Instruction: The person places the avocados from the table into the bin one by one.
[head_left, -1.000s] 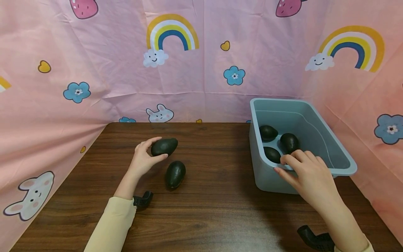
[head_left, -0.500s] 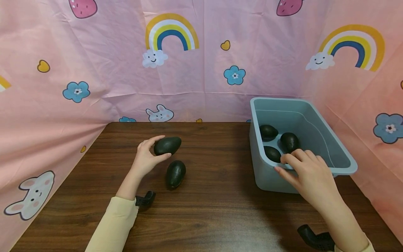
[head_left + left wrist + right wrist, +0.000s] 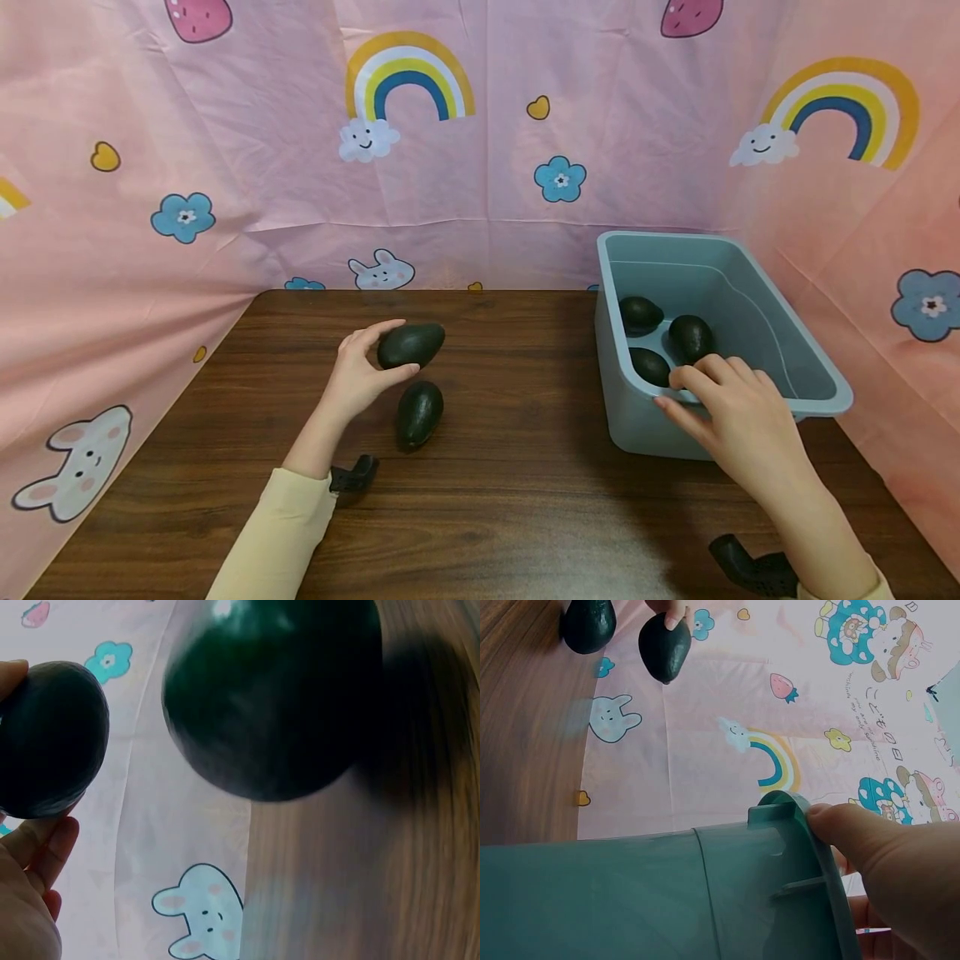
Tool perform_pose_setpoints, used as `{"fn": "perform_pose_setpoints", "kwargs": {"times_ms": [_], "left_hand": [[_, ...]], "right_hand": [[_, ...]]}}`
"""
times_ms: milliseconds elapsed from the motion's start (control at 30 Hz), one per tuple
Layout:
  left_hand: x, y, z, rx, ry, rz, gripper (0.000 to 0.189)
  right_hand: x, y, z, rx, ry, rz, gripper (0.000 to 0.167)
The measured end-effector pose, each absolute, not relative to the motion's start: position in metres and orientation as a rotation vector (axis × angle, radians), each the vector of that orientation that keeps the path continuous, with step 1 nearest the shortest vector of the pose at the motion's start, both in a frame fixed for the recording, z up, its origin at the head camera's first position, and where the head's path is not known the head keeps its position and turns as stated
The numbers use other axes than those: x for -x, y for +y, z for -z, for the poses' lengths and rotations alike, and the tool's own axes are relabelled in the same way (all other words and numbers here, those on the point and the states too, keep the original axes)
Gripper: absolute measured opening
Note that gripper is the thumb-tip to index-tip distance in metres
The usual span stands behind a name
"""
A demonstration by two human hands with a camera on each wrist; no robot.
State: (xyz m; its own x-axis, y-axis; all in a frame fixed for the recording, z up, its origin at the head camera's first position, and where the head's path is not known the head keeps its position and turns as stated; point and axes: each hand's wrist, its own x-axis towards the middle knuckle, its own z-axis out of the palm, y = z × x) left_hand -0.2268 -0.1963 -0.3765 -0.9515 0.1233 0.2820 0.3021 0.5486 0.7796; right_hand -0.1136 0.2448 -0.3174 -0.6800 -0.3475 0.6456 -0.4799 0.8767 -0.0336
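Note:
In the head view, my left hand (image 3: 356,379) pinches a dark green avocado (image 3: 411,346) between thumb and fingers. The right wrist view shows this avocado (image 3: 664,646) raised off the table. Just in front of it a second avocado (image 3: 419,415) lies on the wood; it looms large in the left wrist view (image 3: 274,697). My right hand (image 3: 738,425) grips the near rim of a blue-grey plastic bin (image 3: 630,421), thumb outside and fingers curled over the edge. Three avocados (image 3: 691,339) lie visible inside the bin, towards its left; my right hand hides part of its near end.
The brown wooden table (image 3: 510,517) extends between the two hands. A pink patterned cloth (image 3: 502,183) hangs behind and along both sides. Black wrist devices (image 3: 355,473) sit on both wrists. The bin stands near the table's right side.
My left hand has carried its avocado a little to the right and slightly away from me. The right hand, the bin and the other avocados stay where they were.

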Motion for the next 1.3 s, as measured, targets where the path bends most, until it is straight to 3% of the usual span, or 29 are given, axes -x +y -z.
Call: {"fn": "perform_pose_setpoints", "kwargs": {"times_ms": [700, 1000, 1300], "left_hand": [[0.225, -0.167, 0.370, 0.434, -2.551, 1.424, 0.065], [0.224, -0.152, 0.369, 0.486, -2.530, 1.450, 0.064], [0.224, -0.136, 0.366, 0.529, -2.521, 1.491, 0.064]], "right_hand": [[0.114, 0.246, 0.319, -0.610, -2.369, -0.259, 0.060], [0.115, 0.246, 0.319, -0.619, -2.379, -0.265, 0.041], [0.114, 0.243, 0.319, -0.599, -2.375, -0.266, 0.063]]}}
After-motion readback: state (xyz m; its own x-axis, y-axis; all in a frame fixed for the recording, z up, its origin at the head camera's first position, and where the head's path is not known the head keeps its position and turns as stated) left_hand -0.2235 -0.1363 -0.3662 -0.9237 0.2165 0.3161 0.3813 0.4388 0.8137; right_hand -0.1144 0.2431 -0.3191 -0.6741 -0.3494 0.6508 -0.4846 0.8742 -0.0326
